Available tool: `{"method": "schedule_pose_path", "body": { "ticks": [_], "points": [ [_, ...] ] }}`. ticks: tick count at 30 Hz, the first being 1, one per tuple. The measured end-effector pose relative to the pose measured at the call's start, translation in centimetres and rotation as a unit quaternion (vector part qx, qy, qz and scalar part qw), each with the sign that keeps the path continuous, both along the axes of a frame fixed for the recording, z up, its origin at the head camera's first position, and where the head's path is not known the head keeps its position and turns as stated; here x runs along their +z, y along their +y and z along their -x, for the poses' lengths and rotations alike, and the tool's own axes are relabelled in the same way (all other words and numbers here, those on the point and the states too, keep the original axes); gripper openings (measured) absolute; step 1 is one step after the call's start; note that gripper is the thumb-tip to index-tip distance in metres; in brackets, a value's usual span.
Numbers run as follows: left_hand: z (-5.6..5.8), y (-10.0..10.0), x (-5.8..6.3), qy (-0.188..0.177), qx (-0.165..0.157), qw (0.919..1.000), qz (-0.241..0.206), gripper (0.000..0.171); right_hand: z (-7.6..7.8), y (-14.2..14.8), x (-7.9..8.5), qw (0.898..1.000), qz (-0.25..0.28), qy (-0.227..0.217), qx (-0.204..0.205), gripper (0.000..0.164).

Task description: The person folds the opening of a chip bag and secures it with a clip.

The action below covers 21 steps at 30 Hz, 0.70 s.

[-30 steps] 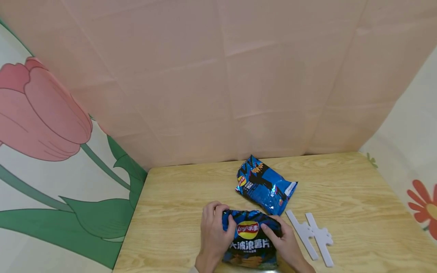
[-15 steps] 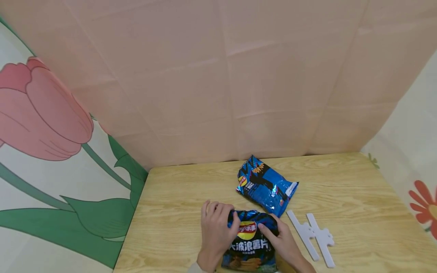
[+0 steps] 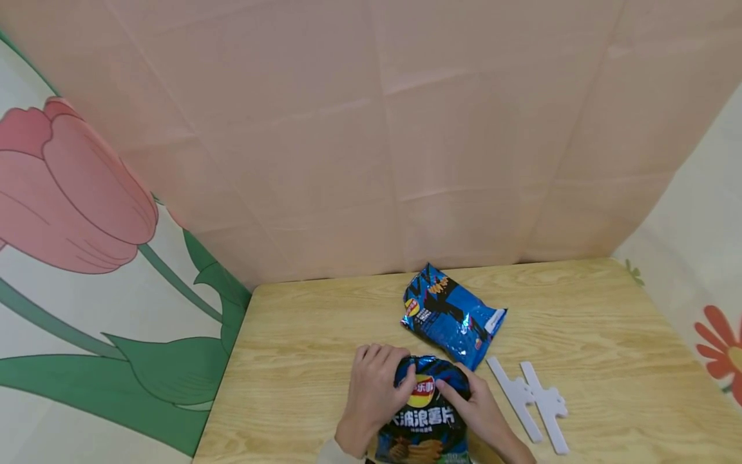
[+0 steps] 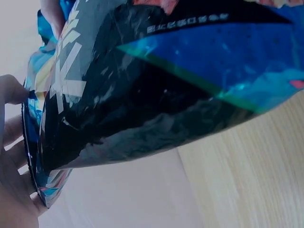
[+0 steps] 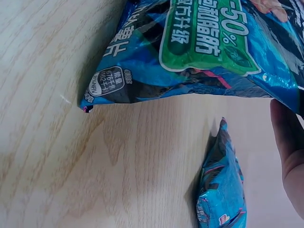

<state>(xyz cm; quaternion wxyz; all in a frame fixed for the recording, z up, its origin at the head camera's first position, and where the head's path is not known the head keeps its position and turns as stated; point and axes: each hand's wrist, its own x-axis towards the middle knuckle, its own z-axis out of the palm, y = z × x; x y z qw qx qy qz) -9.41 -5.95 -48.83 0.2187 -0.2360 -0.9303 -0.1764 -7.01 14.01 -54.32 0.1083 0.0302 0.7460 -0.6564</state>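
A black and blue potato chip bag (image 3: 426, 422) with a red and yellow logo stands tilted up at the table's near edge. My left hand (image 3: 373, 390) grips its upper left side, thumb over the front and fingers behind. On the upper right side, my right hand (image 3: 478, 406) holds it with the thumb across the front. The left wrist view shows fingers (image 4: 14, 137) along the back of the bag's crimped edge. Seen from the right wrist, the bag (image 5: 156, 90) bulges beside the hand (image 5: 289, 147).
Beyond my hands a second blue chip bag (image 3: 452, 316) lies flat, slanting on the wooden table (image 3: 307, 322). To the right lie two flat white notched pieces, one (image 3: 516, 393) beside the other (image 3: 545, 406). A pinkish cloth (image 3: 371, 142) hangs behind the table.
My left hand has shifted right along the bag's top and now covers part of the logo. The bag's upper part looks narrower between my hands. The right hand has moved slightly left.
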Motion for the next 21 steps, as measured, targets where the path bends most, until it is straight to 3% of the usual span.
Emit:
{"method": "schedule_pose_path", "body": {
  "ticks": [10,15,21],
  "points": [
    [0.24,0.18,-0.01,0.006,-0.026,0.9996,0.005,0.017,0.15,0.04,-0.15,0.999,0.002,0.005,0.032,0.046],
    [0.35,0.19,0.11,-0.044,-0.033,0.9984,-0.016,0.023,0.13,0.19,-0.42,1.000,0.013,-0.015,0.023,0.047],
    [0.85,0.20,0.09,-0.098,-0.029,0.9938,-0.042,0.026,0.02,0.31,-0.64,0.999,-0.010,-0.044,-0.005,0.043]
  ]
}}
